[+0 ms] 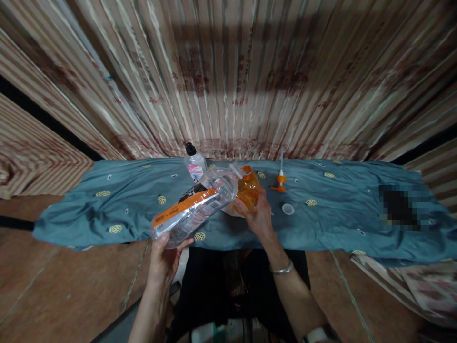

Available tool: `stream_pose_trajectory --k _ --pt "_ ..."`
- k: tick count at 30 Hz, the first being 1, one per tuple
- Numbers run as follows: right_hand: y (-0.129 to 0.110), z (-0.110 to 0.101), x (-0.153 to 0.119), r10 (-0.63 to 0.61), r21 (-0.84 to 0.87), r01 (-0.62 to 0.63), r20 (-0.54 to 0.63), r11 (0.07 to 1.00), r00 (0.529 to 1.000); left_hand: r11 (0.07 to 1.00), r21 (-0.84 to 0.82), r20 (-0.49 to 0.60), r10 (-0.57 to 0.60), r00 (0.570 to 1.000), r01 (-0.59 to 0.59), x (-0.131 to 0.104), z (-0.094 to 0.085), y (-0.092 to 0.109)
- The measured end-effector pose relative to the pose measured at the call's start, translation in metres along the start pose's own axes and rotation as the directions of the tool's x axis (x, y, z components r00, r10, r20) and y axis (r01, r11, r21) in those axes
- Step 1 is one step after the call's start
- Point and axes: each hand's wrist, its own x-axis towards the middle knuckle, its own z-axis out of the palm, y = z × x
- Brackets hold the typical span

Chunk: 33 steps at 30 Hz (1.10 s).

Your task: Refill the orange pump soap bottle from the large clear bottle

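My left hand (166,255) grips the base of a large clear plastic bottle (194,207) with an orange and silver label. The bottle is tilted, its uncapped neck up and to the right, close to the mouth of an orange translucent bottle (253,183). Around that orange bottle's side my right hand (259,214) is closed. Whether the two necks touch, I cannot tell. An orange pump top (281,180) with a clear tube lies to the right on the cloth. Nearer to me is a small white cap (287,209).
A small clear bottle with a black cap (194,164) stands behind the large bottle. The table wears a teal patterned cloth (339,214). A blurred-out dark object (400,207) lies at the right end. Striped curtains (228,85) hang right behind the table.
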Motion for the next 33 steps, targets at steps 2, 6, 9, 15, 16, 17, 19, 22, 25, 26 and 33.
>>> stream_pose_trajectory --k 2,6,9,15,16,17,19,22,25,26,33 --pt "-0.001 0.001 -0.001 0.008 0.0 -0.008 -0.006 1.0 1.0 1.0 -0.003 -0.014 -0.015 1.0 0.015 -0.001 -0.001 0.002" --pt "-0.003 0.002 -0.003 0.025 0.022 -0.024 -0.006 0.999 1.0 1.0 0.009 -0.057 0.01 0.998 -0.01 -0.004 0.006 0.008" --pt "-0.004 0.002 -0.003 0.028 0.045 -0.028 -0.016 0.999 0.999 0.998 -0.001 -0.104 0.055 0.993 -0.055 -0.007 0.015 0.012" --pt "-0.002 0.0 -0.004 0.004 0.031 -0.003 -0.033 1.0 0.999 0.998 0.026 -0.082 0.052 0.995 -0.05 -0.01 0.019 0.013" --pt "-0.002 0.0 -0.004 0.003 0.023 -0.002 -0.037 1.0 0.999 0.998 0.028 -0.077 0.061 0.995 -0.059 -0.01 0.017 0.013" --pt "-0.002 0.0 -0.005 0.005 0.014 -0.005 -0.04 1.0 0.999 0.997 0.031 -0.071 0.074 0.995 -0.072 -0.01 0.015 0.012" --pt "-0.001 -0.001 -0.005 0.01 -0.001 -0.01 -0.039 1.0 0.999 0.996 0.043 -0.047 0.086 0.995 -0.084 -0.009 0.011 0.011" --pt "-0.001 -0.002 -0.004 0.0 -0.007 0.0 -0.033 1.0 0.999 0.995 0.061 -0.01 0.084 0.996 -0.083 -0.009 0.008 0.01" --pt "0.0 -0.002 -0.005 -0.011 -0.014 0.01 -0.029 1.0 1.0 0.989 0.064 -0.015 0.134 0.991 -0.133 -0.009 0.008 0.012" --pt "0.0 -0.002 -0.005 -0.012 -0.016 0.012 -0.032 1.0 0.999 0.987 0.071 -0.017 0.149 0.989 -0.147 -0.009 0.008 0.013" --pt "0.006 -0.001 -0.01 -0.053 -0.027 0.052 -0.048 0.998 0.997 0.982 0.143 -0.035 0.127 0.991 -0.121 -0.006 0.009 0.018"
